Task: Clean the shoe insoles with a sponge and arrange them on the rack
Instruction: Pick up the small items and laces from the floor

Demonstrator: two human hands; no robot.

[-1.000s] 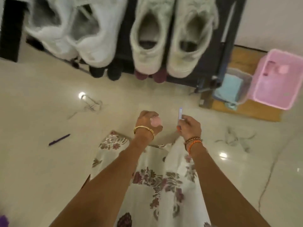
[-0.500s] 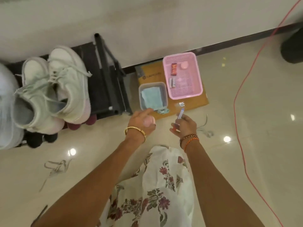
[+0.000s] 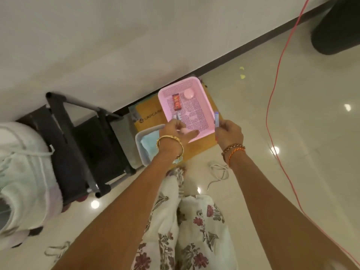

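Note:
My left hand (image 3: pixel 176 131) reaches over the near rim of the pink basket (image 3: pixel 205 102) and grips a small pink sponge (image 3: pixel 183 131), mostly hidden by my fingers. My right hand (image 3: pixel 229 134) hovers at the basket's right corner, pinching a thin blue stick-like tool (image 3: pixel 216 119) upright. The black shoe rack (image 3: pixel 81 145) stands to the left against the wall, with a white sneaker (image 3: pixel 23 172) on it at the left edge. No insole is visible.
Inside the basket lie a red packet (image 3: pixel 176 102) and a round pink lid (image 3: pixel 188 94). A clear tub with a blue cloth (image 3: pixel 149 145) sits beside it on a brown cardboard (image 3: pixel 148 115). A loose white lace (image 3: pixel 218 172) and a red cable (image 3: pixel 272 106) lie on the floor.
The view swung right, away from the shoes on the rack. Both hands moved forward to the pink basket, still holding the sponge and the blue tool.

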